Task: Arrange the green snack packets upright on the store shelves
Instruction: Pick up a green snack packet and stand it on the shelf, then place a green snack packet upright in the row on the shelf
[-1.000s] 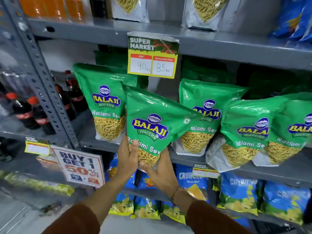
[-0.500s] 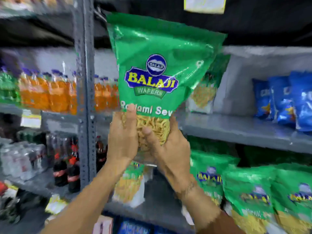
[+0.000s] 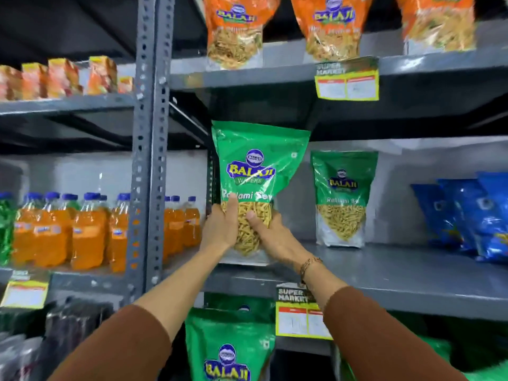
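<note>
A green Balaji snack packet (image 3: 258, 171) stands upright at the left end of the grey middle shelf (image 3: 398, 273), its bottom at the shelf's front edge. My left hand (image 3: 220, 229) grips its lower left side and my right hand (image 3: 272, 235) its lower right side. A second green packet (image 3: 342, 199) stands upright on the same shelf, a short gap to the right. Another green packet (image 3: 231, 347) stands on the shelf below, between my forearms.
Blue snack bags (image 3: 467, 215) lean at the shelf's right end. Orange packets (image 3: 236, 28) line the shelf above. A perforated grey upright post (image 3: 149, 160) borders the left, with orange drink bottles (image 3: 68, 232) beyond it. Price tags (image 3: 347, 79) hang from shelf edges.
Both hands lifted the green packet from the lower shelf up to the middle shelf, and it now stands upright at the shelf's left end. The camera view tilted upward.
</note>
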